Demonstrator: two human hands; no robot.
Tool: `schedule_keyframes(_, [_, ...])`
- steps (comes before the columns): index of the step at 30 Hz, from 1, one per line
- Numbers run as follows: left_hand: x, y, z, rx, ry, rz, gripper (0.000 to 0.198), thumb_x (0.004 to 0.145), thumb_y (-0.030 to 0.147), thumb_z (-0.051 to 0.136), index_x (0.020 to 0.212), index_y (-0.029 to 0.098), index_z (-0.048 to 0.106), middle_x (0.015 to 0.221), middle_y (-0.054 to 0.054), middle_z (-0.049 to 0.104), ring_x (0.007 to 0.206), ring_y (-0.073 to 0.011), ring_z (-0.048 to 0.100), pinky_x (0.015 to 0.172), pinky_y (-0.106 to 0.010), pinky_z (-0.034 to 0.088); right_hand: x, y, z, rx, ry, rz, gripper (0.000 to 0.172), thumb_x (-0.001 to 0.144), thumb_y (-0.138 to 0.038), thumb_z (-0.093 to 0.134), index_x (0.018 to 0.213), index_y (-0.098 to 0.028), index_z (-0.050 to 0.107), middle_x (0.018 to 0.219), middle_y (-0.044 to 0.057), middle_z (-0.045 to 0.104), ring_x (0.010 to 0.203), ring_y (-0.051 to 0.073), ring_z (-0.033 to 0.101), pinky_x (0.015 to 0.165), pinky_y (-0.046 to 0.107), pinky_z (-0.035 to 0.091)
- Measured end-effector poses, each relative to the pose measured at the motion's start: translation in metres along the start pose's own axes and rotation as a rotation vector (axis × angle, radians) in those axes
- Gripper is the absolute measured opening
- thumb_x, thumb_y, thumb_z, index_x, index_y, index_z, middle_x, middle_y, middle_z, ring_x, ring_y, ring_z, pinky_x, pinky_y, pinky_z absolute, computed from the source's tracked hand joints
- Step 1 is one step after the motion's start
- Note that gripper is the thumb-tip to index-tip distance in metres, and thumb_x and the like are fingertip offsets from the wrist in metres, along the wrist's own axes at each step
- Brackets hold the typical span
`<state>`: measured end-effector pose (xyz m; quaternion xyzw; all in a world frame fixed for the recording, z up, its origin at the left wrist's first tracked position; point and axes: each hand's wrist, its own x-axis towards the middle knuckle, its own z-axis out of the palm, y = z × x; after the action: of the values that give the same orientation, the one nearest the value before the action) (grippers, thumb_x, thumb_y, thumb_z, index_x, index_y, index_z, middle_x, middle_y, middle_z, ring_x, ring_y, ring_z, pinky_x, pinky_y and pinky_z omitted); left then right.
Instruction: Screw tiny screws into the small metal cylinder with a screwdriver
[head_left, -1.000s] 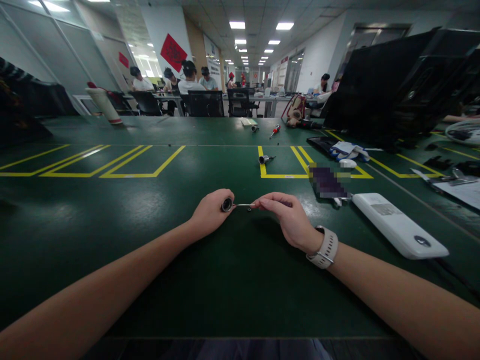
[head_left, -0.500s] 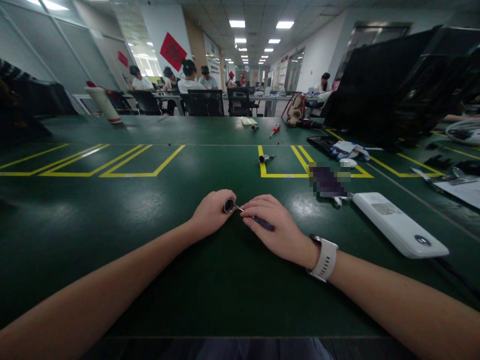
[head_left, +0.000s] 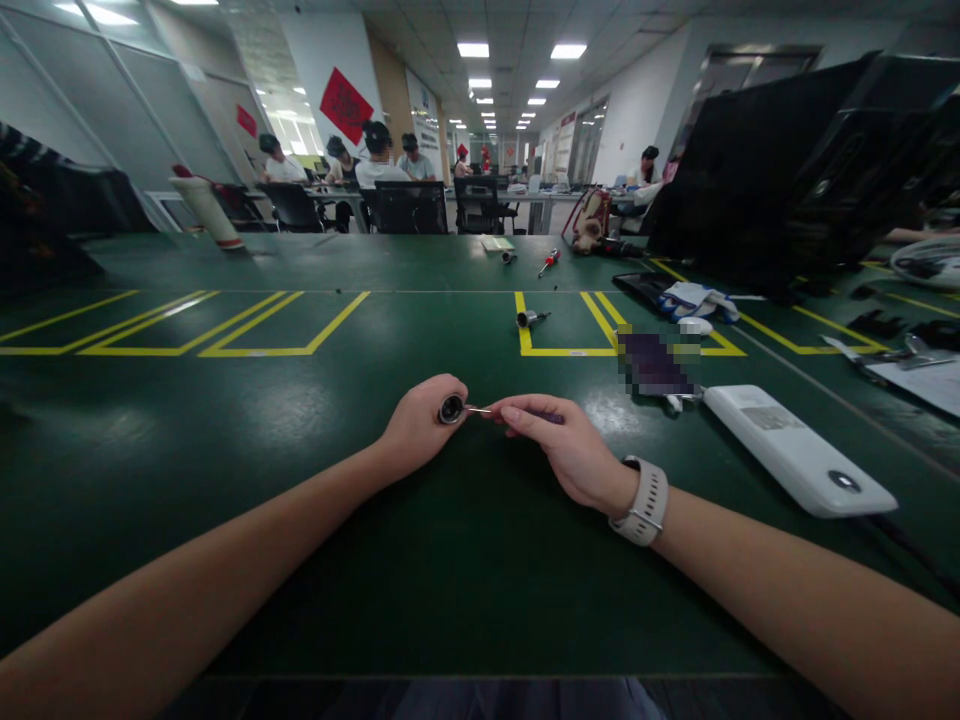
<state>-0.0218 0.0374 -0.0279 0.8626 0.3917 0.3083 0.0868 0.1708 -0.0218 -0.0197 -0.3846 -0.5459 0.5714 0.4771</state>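
My left hand (head_left: 424, 425) is wrapped round a small cylindrical part (head_left: 451, 409) with a dark hollow end and a metal rim, which faces me. Most of its body is hidden in the palm. In my right hand (head_left: 566, 440) is a slim screwdriver (head_left: 546, 415) with a dark purple handle, pinched between thumb and fingers. Its thin metal shaft lies nearly level and points left to the side of the cylindrical part. Whether the tip touches the part or sits in it, I cannot tell. Both hands are just above the green table (head_left: 435, 580).
Beyond my hands lies a similar metal part (head_left: 529, 319) inside yellow tape lines. Farther back are a red-handled screwdriver (head_left: 550, 263) and another small part (head_left: 509, 258). On the right are a phone (head_left: 656, 362), a white power bank (head_left: 799, 448) and a clipboard (head_left: 922, 375).
My right hand has rolled over, bringing the thumb to the top, and the screwdriver has swung from slanting to nearly level. The left hand with the cylindrical part has shifted slightly.
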Motion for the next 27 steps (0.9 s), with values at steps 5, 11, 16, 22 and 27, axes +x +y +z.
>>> schedule_keyframes(5, [0.0,-0.002,0.001,0.094,-0.006,0.017,0.013,0.08,0.017,0.053,0.068,0.017,0.048,0.068,0.001,0.049,0.065,-0.0144,0.048,0.06,-0.027,0.035,-0.008,-0.004,0.006,-0.324,0.012,-0.205,0.016,0.08,-0.026,0.062,0.093,-0.025,0.071,0.1,0.003,0.068,0.097,0.019,0.059,0.09,0.037,0.041])
schedule_keyframes(11, [-0.002,0.0,0.0,0.037,0.018,0.053,0.014,0.079,0.014,0.052,0.067,0.017,0.047,0.066,0.001,0.048,0.064,-0.0136,0.047,0.059,-0.026,0.035,0.0,0.002,0.001,0.097,-0.029,0.032,0.017,0.078,-0.029,0.064,0.092,-0.021,0.071,0.1,0.005,0.069,0.097,0.019,0.059,0.086,0.037,0.042])
schedule_keyframes(16, [-0.001,0.0,-0.001,-0.045,0.031,0.088,0.016,0.08,0.017,0.052,0.065,0.017,0.046,0.065,0.002,0.047,0.062,-0.0123,0.046,0.057,-0.025,0.034,0.005,0.006,-0.002,0.307,-0.054,0.106,0.013,0.078,-0.027,0.064,0.086,-0.02,0.072,0.097,0.005,0.069,0.095,0.018,0.06,0.085,0.036,0.042])
schedule_keyframes(22, [0.0,-0.001,0.0,0.037,-0.012,0.047,0.013,0.079,0.016,0.052,0.067,0.017,0.048,0.067,0.001,0.049,0.065,-0.0139,0.048,0.059,-0.026,0.035,-0.005,-0.002,0.004,-0.189,0.026,-0.155,0.016,0.08,-0.028,0.062,0.092,-0.022,0.071,0.099,0.004,0.069,0.094,0.019,0.06,0.085,0.038,0.043])
schedule_keyframes(27, [-0.001,0.0,0.0,0.105,-0.053,0.093,0.011,0.076,0.01,0.052,0.069,0.017,0.049,0.068,0.001,0.05,0.066,-0.0143,0.049,0.062,-0.027,0.035,-0.007,-0.005,0.005,-0.31,-0.013,-0.187,0.017,0.08,-0.026,0.062,0.093,-0.022,0.071,0.098,0.004,0.069,0.094,0.019,0.06,0.087,0.038,0.043])
